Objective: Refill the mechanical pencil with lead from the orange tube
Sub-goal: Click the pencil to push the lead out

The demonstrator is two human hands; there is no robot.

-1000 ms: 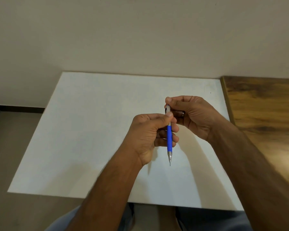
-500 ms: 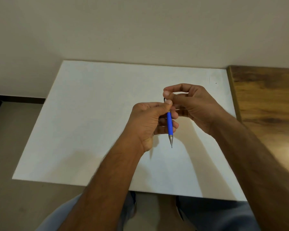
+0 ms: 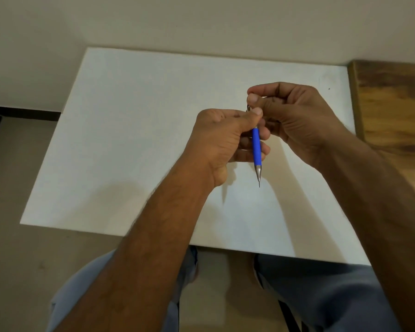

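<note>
Above the white desk point(image 3: 134, 130), both hands meet at the mechanical pencil point(image 3: 256, 146), which is held clear of the surface. The left hand point(image 3: 222, 140) is curled closed around the blue barrel, thumb lying along the upper part and fingertips wrapping from behind. The pencil stands nearly upright in the view, its grey metal tip point(image 3: 258, 174) pointing down toward the near edge of the desk. The right hand point(image 3: 295, 118) is closed in a narrow pinch at the pencil's top end, thumb and forefinger pressed together there; what lies between them is hidden. A small silver part of the pencil's top shows just beside the left thumb. A wooden surface point(image 3: 393, 104) adjoins the desk at right. Pale blue trousers point(image 3: 321, 295) show below the near edge. No orange tube can be made out.
</note>
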